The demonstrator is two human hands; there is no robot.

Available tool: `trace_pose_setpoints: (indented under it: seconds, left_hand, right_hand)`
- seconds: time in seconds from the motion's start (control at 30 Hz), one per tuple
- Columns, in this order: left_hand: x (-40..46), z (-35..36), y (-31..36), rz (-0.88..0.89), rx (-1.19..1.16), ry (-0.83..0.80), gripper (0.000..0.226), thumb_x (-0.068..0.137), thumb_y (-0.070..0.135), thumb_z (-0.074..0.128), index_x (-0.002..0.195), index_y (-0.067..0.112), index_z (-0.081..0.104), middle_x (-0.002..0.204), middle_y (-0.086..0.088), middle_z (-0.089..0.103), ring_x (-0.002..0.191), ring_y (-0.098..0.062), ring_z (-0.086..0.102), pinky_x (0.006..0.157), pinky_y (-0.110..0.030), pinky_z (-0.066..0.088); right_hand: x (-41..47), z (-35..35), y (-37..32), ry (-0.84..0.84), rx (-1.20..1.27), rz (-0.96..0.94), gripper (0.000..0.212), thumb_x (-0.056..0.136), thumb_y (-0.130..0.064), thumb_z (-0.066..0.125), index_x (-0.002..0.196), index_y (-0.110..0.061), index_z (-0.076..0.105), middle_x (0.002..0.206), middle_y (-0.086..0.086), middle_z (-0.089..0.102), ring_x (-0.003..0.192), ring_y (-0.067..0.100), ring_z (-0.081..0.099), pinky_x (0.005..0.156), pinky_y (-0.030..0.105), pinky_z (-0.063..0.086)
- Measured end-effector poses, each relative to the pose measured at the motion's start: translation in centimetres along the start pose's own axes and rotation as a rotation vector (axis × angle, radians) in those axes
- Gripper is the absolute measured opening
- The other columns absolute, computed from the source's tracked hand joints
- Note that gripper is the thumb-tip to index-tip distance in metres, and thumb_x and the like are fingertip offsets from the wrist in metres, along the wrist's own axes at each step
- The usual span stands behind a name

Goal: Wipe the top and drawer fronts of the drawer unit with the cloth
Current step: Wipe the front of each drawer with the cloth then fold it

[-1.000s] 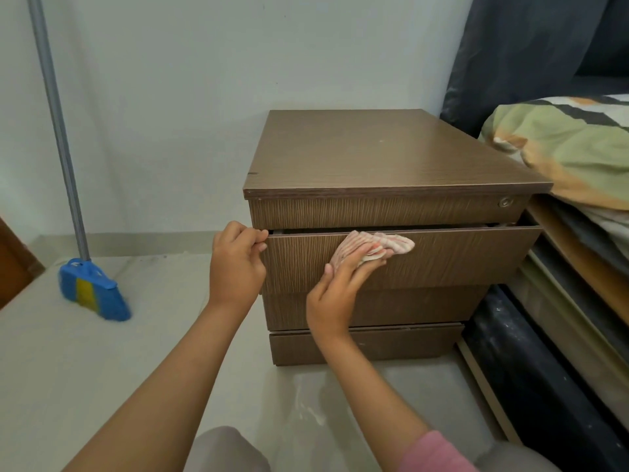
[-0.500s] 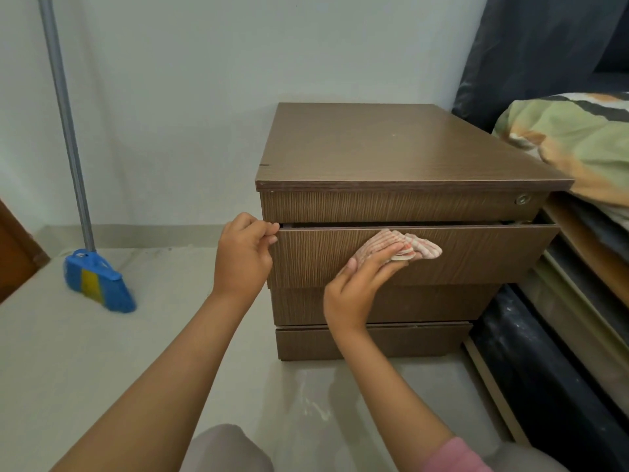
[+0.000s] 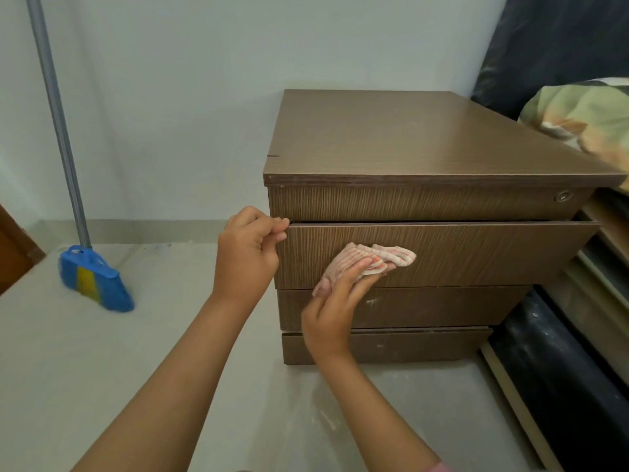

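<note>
Brown drawer unit (image 3: 401, 144) on the floor against the wall, second drawer (image 3: 476, 253) pulled slightly out. Blue broom (image 3: 97, 277) leaning at the wall, well to its left. Left hand (image 3: 246, 257): fingers curled, pinching the drawer's left edge at the top corner. Right hand (image 3: 335, 308): fingers fairly straight, pressing the pink striped cloth (image 3: 374, 260) bunched against that drawer front, left of centre.

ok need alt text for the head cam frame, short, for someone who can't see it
A person's right hand presses a pink striped cloth against the second drawer front of a brown drawer unit, while the left hand grips that drawer's left edge. The drawer sits slightly pulled out. A blue broom leans on the wall to the left.
</note>
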State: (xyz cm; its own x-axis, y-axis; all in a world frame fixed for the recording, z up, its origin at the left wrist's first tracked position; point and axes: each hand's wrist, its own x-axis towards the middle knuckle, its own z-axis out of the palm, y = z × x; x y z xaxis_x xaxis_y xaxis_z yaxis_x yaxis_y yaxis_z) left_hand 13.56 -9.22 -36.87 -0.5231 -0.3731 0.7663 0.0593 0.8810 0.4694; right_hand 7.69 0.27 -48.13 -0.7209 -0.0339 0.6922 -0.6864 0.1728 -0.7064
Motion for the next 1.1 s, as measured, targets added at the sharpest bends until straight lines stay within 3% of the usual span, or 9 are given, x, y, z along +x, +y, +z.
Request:
trace_pose_setpoints:
  seconds: [0.17, 0.4, 0.53, 0.67, 0.77, 0.9, 0.97, 1.03, 1.1]
  left_hand:
    - [-0.3, 0.7, -0.3, 0.029, 0.014, 0.042, 0.021, 0.078, -0.009, 0.065, 0.09, 0.007, 0.072, 0.076, -0.008, 0.059, 0.075, -0.016, 0.058, 0.066, -0.027, 0.049]
    - [-0.5, 1.3, -0.4, 0.048, 0.067, 0.088, 0.023, 0.078, -0.008, 0.065, 0.094, 0.007, 0.071, 0.079, -0.009, 0.06, 0.075, -0.021, 0.058, 0.068, -0.032, 0.049]
    - [-0.7, 2.0, -0.6, 0.066, 0.114, 0.159, 0.021, 0.078, -0.006, 0.065, 0.094, 0.007, 0.071, 0.082, -0.009, 0.061, 0.076, -0.017, 0.057, 0.071, -0.025, 0.048]
    - [-1.3, 3.0, -0.2, 0.037, 0.133, 0.251, 0.02, 0.079, -0.006, 0.063, 0.093, 0.006, 0.07, 0.087, -0.007, 0.06, 0.081, -0.012, 0.054, 0.075, -0.013, 0.043]
    - [-1.7, 3.6, -0.2, 0.062, 0.173, 0.272, 0.02, 0.081, -0.005, 0.061, 0.095, 0.006, 0.068, 0.092, -0.009, 0.061, 0.086, -0.022, 0.057, 0.078, -0.025, 0.046]
    - [-2.5, 4.4, -0.7, 0.097, 0.255, 0.241, 0.028, 0.082, 0.003, 0.064, 0.11, 0.003, 0.062, 0.108, -0.013, 0.061, 0.101, -0.027, 0.056, 0.091, -0.022, 0.038]
    - [-3.2, 4.9, -0.9, 0.087, 0.266, 0.226, 0.038, 0.082, 0.006, 0.065, 0.119, 0.002, 0.057, 0.119, -0.014, 0.058, 0.112, -0.027, 0.053, 0.099, -0.023, 0.036]
    - [-3.9, 5.2, -1.1, 0.083, 0.28, 0.197, 0.05, 0.082, 0.008, 0.066, 0.128, 0.001, 0.05, 0.133, -0.015, 0.049, 0.122, -0.028, 0.046, 0.106, -0.027, 0.032]
    - [-4.9, 5.4, -1.3, 0.104, 0.31, 0.137, 0.058, 0.082, 0.01, 0.067, 0.134, 0.001, 0.043, 0.144, -0.016, 0.037, 0.129, -0.029, 0.038, 0.108, -0.03, 0.029]
  right_hand:
    - [3.1, -3.7, 3.4, 0.147, -0.021, 0.067, 0.066, 0.093, -0.005, 0.037, 0.143, 0.011, -0.002, 0.148, 0.034, -0.019, 0.142, 0.039, -0.014, 0.118, 0.041, 0.001]
    - [6.1, -6.7, 6.6, 0.338, 0.008, 0.097, 0.067, 0.093, -0.004, 0.038, 0.145, 0.006, -0.002, 0.151, 0.032, -0.012, 0.144, 0.036, -0.008, 0.118, 0.048, 0.005]
    - [7.0, -7.4, 8.2, 0.407, 0.053, 0.135, 0.067, 0.093, -0.009, 0.038, 0.148, -0.003, 0.0, 0.154, 0.026, -0.01, 0.145, 0.032, -0.003, 0.116, 0.052, 0.012]
    - [7.7, -8.7, 8.7, 0.453, 0.099, 0.18, 0.068, 0.094, -0.009, 0.043, 0.15, -0.013, 0.004, 0.157, 0.018, -0.007, 0.146, 0.026, 0.004, 0.118, 0.036, 0.018]
    - [7.6, -9.4, 8.6, 0.427, 0.134, 0.172, 0.068, 0.094, -0.006, 0.047, 0.15, -0.012, 0.009, 0.157, 0.018, -0.003, 0.145, 0.026, 0.007, 0.111, 0.011, 0.016]
    - [7.4, -9.9, 9.6, 0.392, 0.126, 0.142, 0.067, 0.094, -0.009, 0.049, 0.15, -0.013, 0.012, 0.158, 0.018, 0.001, 0.145, 0.026, 0.01, 0.113, 0.019, 0.021]
    - [7.4, -10.0, 9.8, 0.375, 0.125, 0.133, 0.067, 0.095, -0.01, 0.048, 0.15, -0.014, 0.01, 0.158, 0.017, 0.0, 0.145, 0.026, 0.01, 0.111, 0.011, 0.018]
    - [7.3, -10.0, 9.7, 0.366, 0.136, 0.127, 0.068, 0.095, -0.01, 0.048, 0.15, -0.015, 0.009, 0.158, 0.017, -0.002, 0.145, 0.027, 0.009, 0.109, 0.006, 0.016]
    - [7.3, -9.9, 9.6, 0.381, 0.133, 0.112, 0.067, 0.095, -0.01, 0.047, 0.15, -0.014, 0.009, 0.157, 0.02, -0.002, 0.145, 0.029, 0.008, 0.112, 0.013, 0.017]
